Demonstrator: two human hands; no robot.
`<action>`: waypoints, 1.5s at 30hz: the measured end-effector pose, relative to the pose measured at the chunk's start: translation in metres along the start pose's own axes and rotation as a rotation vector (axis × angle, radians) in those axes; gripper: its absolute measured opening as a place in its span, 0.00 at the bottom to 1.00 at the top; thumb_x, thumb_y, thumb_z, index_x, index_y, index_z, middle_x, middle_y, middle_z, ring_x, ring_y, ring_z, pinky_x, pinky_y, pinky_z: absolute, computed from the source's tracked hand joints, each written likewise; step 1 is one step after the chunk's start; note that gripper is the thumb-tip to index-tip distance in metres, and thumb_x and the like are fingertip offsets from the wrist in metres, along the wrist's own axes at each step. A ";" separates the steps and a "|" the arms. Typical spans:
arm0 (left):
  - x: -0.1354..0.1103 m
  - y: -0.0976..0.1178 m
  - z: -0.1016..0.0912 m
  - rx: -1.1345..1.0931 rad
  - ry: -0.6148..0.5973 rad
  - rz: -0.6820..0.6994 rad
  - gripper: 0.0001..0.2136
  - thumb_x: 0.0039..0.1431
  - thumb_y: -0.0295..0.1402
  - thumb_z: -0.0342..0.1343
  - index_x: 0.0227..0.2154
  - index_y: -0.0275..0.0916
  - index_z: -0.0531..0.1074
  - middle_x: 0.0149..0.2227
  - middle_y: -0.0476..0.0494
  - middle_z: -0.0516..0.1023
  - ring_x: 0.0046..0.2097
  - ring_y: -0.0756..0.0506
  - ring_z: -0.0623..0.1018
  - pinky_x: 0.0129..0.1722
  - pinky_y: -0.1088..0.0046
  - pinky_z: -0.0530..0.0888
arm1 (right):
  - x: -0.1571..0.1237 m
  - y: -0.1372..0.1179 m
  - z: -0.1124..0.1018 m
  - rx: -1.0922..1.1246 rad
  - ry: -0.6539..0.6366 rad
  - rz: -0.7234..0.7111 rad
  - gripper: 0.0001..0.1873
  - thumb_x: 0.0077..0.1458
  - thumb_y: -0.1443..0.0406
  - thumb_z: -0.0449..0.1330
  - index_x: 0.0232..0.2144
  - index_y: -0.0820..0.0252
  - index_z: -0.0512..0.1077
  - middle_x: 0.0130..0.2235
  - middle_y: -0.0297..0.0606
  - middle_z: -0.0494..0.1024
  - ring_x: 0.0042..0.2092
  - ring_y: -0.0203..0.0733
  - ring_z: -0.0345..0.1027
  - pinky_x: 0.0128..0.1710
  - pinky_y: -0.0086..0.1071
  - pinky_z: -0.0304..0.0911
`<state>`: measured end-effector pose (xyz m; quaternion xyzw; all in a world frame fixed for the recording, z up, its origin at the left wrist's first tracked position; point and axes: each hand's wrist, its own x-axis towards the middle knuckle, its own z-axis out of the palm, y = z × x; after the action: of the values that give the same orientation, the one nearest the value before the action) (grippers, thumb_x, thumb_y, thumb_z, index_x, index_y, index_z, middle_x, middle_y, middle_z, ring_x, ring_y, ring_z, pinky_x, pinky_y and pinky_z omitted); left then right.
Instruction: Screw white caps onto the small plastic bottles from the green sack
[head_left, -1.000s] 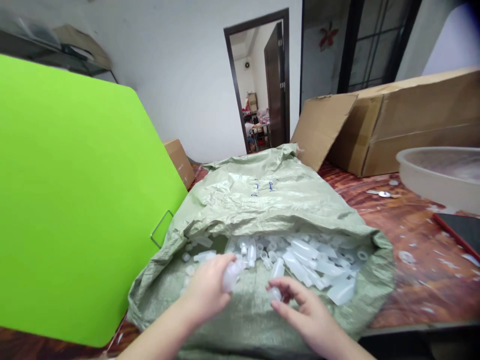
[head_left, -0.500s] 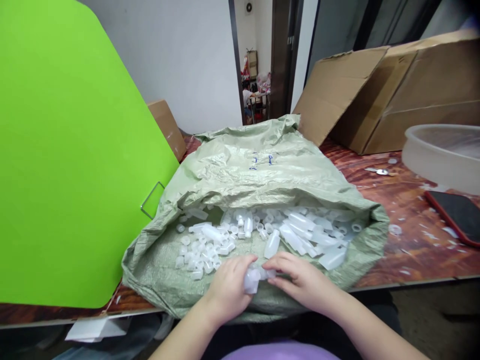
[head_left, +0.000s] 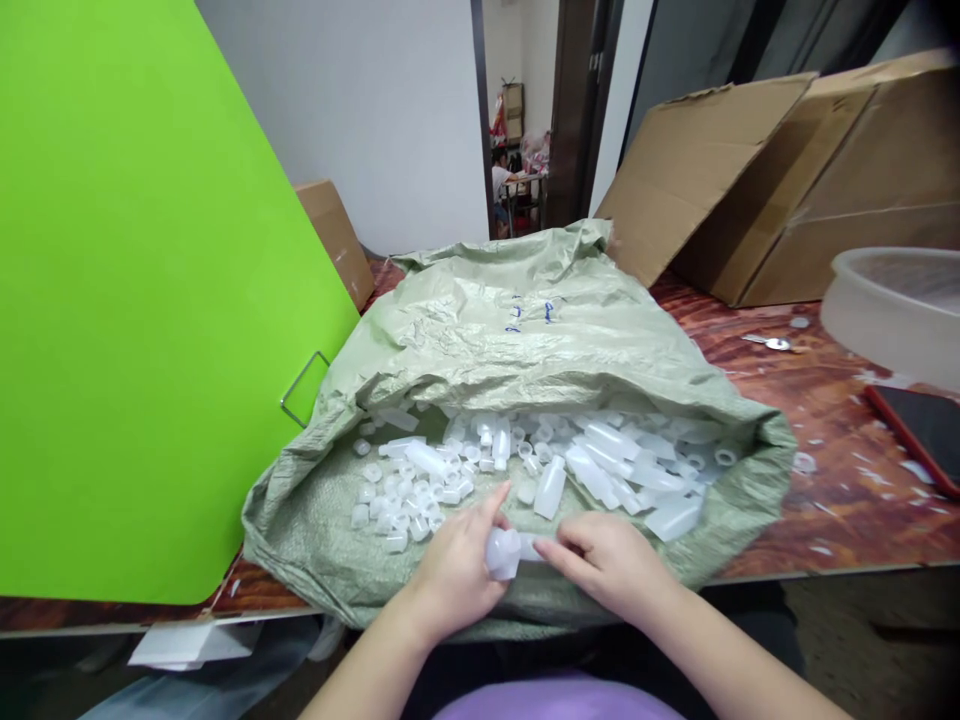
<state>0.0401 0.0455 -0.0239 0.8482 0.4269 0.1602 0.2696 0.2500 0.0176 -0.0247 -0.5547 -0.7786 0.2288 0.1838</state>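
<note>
In the head view, my left hand (head_left: 459, 568) is closed around several translucent white plastic caps (head_left: 502, 553) near the front of the sack. Its thumb points up. Beside it my right hand (head_left: 611, 562) has its fingers curled, gripping the end of a small translucent plastic bottle (head_left: 529, 547) that meets the caps in my left hand. Both hands are over the mouth of a pale green woven sack (head_left: 517, 355). Inside the opening lie loose caps (head_left: 405, 500) on the left and small empty-looking bottles (head_left: 550, 488) in the middle and right.
A big bright green board (head_left: 150, 330) stands at the left, with a metal loop (head_left: 304, 388) at its edge. Cardboard boxes (head_left: 825, 200), a clear round tub (head_left: 900, 310), a key (head_left: 769, 342) and a phone (head_left: 919, 430) occupy the right. Through the doorway, a person (head_left: 504, 180) sits.
My right fingers, earlier stretched out, are now curled in. My left thumb has lifted, and more of the small bottle shows between the hands. The view has shifted slightly.
</note>
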 end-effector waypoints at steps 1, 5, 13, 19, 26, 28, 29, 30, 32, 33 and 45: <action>0.000 0.001 0.000 0.004 -0.003 -0.003 0.37 0.41 0.22 0.51 0.58 0.44 0.49 0.42 0.47 0.72 0.43 0.44 0.72 0.47 0.64 0.67 | -0.001 -0.002 -0.001 -0.017 0.001 0.032 0.24 0.59 0.52 0.47 0.20 0.59 0.70 0.21 0.36 0.71 0.25 0.39 0.66 0.27 0.32 0.61; 0.000 0.003 0.000 0.024 -0.006 -0.027 0.23 0.41 0.23 0.52 0.44 0.42 0.65 0.41 0.46 0.73 0.43 0.43 0.72 0.45 0.64 0.67 | -0.006 -0.002 -0.005 0.073 0.057 -0.148 0.18 0.58 0.57 0.52 0.47 0.59 0.67 0.45 0.45 0.72 0.44 0.44 0.68 0.41 0.35 0.64; 0.002 0.004 0.000 0.047 0.026 -0.017 0.15 0.41 0.23 0.52 0.35 0.40 0.68 0.36 0.46 0.74 0.39 0.43 0.72 0.41 0.65 0.68 | -0.012 0.002 0.001 0.118 0.062 -0.110 0.17 0.59 0.61 0.51 0.50 0.59 0.64 0.48 0.46 0.71 0.44 0.44 0.69 0.43 0.37 0.65; 0.002 0.002 0.003 0.049 0.050 0.002 0.14 0.41 0.24 0.52 0.34 0.39 0.69 0.36 0.45 0.74 0.39 0.43 0.72 0.41 0.64 0.68 | -0.012 0.001 0.003 0.101 -0.008 0.035 0.14 0.59 0.58 0.49 0.42 0.59 0.68 0.35 0.41 0.75 0.36 0.43 0.71 0.36 0.38 0.67; 0.000 0.003 0.006 0.061 0.041 0.027 0.16 0.39 0.21 0.50 0.34 0.39 0.68 0.37 0.45 0.74 0.40 0.42 0.72 0.42 0.63 0.68 | -0.005 -0.008 0.008 0.192 0.029 0.019 0.13 0.61 0.64 0.45 0.31 0.59 0.68 0.31 0.38 0.71 0.34 0.40 0.68 0.36 0.35 0.66; -0.001 0.003 0.007 0.049 0.058 0.016 0.15 0.39 0.21 0.50 0.33 0.40 0.68 0.37 0.45 0.74 0.40 0.42 0.73 0.42 0.63 0.68 | -0.005 -0.008 0.010 0.253 0.055 0.064 0.11 0.60 0.63 0.46 0.34 0.59 0.67 0.32 0.39 0.71 0.34 0.40 0.68 0.35 0.35 0.67; -0.001 0.003 0.007 0.040 0.068 0.006 0.14 0.39 0.21 0.51 0.33 0.40 0.68 0.36 0.45 0.74 0.39 0.43 0.73 0.41 0.64 0.68 | -0.006 -0.007 0.011 0.292 0.058 0.036 0.09 0.59 0.62 0.49 0.38 0.59 0.67 0.36 0.40 0.71 0.36 0.41 0.68 0.36 0.34 0.67; 0.000 0.002 0.008 0.033 0.076 -0.004 0.13 0.40 0.22 0.51 0.32 0.40 0.68 0.36 0.45 0.74 0.39 0.43 0.73 0.41 0.64 0.69 | -0.008 -0.006 0.011 0.322 0.055 -0.011 0.10 0.58 0.63 0.51 0.42 0.58 0.65 0.39 0.41 0.71 0.39 0.41 0.68 0.39 0.34 0.67; 0.001 0.001 0.008 0.034 0.081 -0.007 0.12 0.41 0.22 0.51 0.31 0.40 0.68 0.34 0.46 0.74 0.38 0.43 0.73 0.40 0.65 0.69 | -0.012 -0.005 0.012 0.317 0.043 -0.088 0.13 0.57 0.64 0.52 0.46 0.58 0.64 0.42 0.42 0.71 0.42 0.41 0.68 0.42 0.34 0.66; 0.001 0.001 0.008 0.040 0.076 -0.001 0.12 0.41 0.22 0.51 0.31 0.40 0.68 0.34 0.46 0.74 0.38 0.43 0.73 0.40 0.65 0.69 | -0.013 -0.004 0.012 0.286 0.041 -0.099 0.12 0.58 0.65 0.51 0.45 0.58 0.65 0.41 0.42 0.72 0.42 0.41 0.68 0.42 0.35 0.65; 0.009 0.007 0.004 0.128 -0.016 -0.083 0.10 0.41 0.24 0.51 0.30 0.39 0.68 0.34 0.44 0.74 0.38 0.42 0.73 0.40 0.66 0.69 | 0.002 -0.003 0.000 0.195 -0.035 0.112 0.11 0.57 0.60 0.52 0.41 0.58 0.68 0.34 0.37 0.74 0.33 0.39 0.69 0.34 0.33 0.65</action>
<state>0.0519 0.0487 -0.0227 0.8464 0.4690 0.1145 0.2247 0.2466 0.0190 -0.0229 -0.5729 -0.7233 0.3229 0.2103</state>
